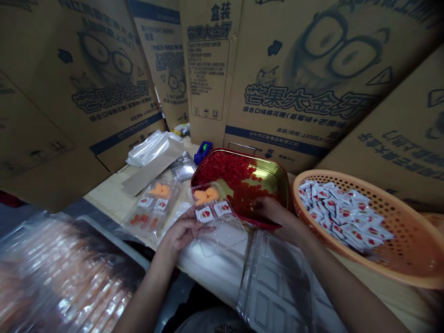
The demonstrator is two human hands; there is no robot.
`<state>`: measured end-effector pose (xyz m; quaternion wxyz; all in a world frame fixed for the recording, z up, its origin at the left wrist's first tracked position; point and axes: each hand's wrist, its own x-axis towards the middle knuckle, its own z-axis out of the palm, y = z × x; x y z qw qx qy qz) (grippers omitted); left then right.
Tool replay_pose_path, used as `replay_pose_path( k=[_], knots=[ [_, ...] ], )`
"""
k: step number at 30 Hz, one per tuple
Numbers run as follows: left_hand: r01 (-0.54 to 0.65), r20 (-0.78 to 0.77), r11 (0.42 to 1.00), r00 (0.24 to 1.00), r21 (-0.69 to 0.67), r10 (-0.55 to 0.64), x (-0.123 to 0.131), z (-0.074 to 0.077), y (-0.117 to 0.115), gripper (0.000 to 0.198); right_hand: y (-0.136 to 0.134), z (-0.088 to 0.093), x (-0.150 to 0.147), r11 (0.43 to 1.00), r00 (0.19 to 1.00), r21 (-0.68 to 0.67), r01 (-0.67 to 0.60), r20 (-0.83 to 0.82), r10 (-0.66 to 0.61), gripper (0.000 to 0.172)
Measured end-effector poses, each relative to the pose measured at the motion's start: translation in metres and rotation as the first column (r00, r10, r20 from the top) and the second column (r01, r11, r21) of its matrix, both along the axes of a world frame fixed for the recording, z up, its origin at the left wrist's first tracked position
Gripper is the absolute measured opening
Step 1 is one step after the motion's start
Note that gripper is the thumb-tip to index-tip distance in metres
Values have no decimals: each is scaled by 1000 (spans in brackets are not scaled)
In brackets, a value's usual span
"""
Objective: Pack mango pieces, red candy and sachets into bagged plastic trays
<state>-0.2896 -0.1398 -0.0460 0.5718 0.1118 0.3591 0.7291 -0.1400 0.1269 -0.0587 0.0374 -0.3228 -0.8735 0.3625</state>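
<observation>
My left hand (183, 232) grips the near left edge of a clear plastic blister tray (222, 238), thumb and fingers closed on it. In that tray lie orange candies (206, 196) at the far end and two white sachets (222, 208) with red print below them. My right hand (271, 210) reaches into a red-rimmed, gold-bottomed tray (274, 172). Its bent fingers are closed among small red pieces (243, 192); the fingertips are partly hidden. Left of the held tray rests another blister tray (133, 215) with orange candies, sachets and small red-orange pieces.
An orange perforated basket (412, 231) at right holds many sachets. Empty blister trays (277, 282) lie stacked in front of me. A blue tape dispenser (203, 152), plastic bags (149, 148) and a cardboard strip (152, 169) lie behind. Packed trays (79, 277) fill a bin at lower left; cartons (277, 92) wall the back.
</observation>
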Motion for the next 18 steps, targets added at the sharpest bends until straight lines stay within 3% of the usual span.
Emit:
replay_pose_path(
  k=[4,8,10,12,15,18],
  knots=[
    [3,13,1000,1000,26,-3,-1,-4,1,58,2,18,4,994,988,-11,113,-108,-113,14],
    [-1,11,999,1000,43,0,-1,-5,2,56,-26,51,9,932,928,-346,108,-300,-219,22],
    [-14,9,1000,1000,25,14,0,-2,2,55,-48,64,7,886,927,-462,23,-323,-192,26],
    [-16,4,1000,1000,5,16,1,0,2,53,-68,72,4,868,945,-492,-67,-311,-104,26],
    [-12,-7,1000,1000,-10,12,2,3,2,50,-86,72,-2,853,962,-503,-139,-272,-4,22],
    [-11,-8,1000,1000,6,11,2,4,3,54,-89,69,-3,848,968,-514,-128,-251,-6,22]
  ],
)
